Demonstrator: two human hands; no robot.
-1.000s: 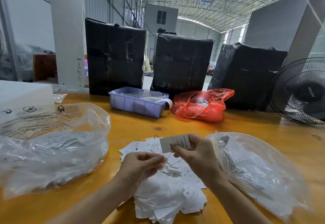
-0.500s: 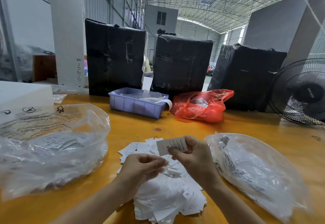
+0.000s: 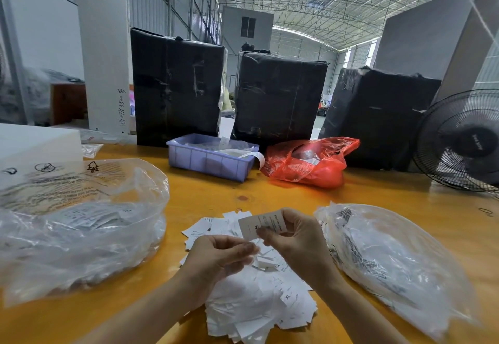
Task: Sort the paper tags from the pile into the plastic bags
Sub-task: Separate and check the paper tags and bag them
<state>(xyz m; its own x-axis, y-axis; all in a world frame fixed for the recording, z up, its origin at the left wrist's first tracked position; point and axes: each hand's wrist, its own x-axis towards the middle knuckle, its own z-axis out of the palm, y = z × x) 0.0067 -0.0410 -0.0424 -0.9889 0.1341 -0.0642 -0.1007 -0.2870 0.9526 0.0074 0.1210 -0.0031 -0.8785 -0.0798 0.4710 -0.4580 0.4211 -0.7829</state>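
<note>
- A glossy orange wooden table (image 3: 216, 197) stands in a warehouse.
- The right hand (image 3: 294, 238) pinches a white rectangular paper tag (image 3: 260, 226) marked "S" above the loose pile of white paper tags (image 3: 259, 297).
- The left hand (image 3: 218, 257) hovers beside it, fingers loosely curled, holding nothing.
- Two crinkled clear plastic bags flank the pile: the left bag (image 3: 78, 227) and the right bag (image 3: 394, 262).

Two clear plastic bags (image 3: 81, 224) (image 3: 397, 268); three black wrapped bales (image 3: 176, 87) (image 3: 279, 97) (image 3: 378, 116); one purple bin (image 3: 208, 162); one red bag (image 3: 307, 164); one fan (image 3: 459, 141).
</note>
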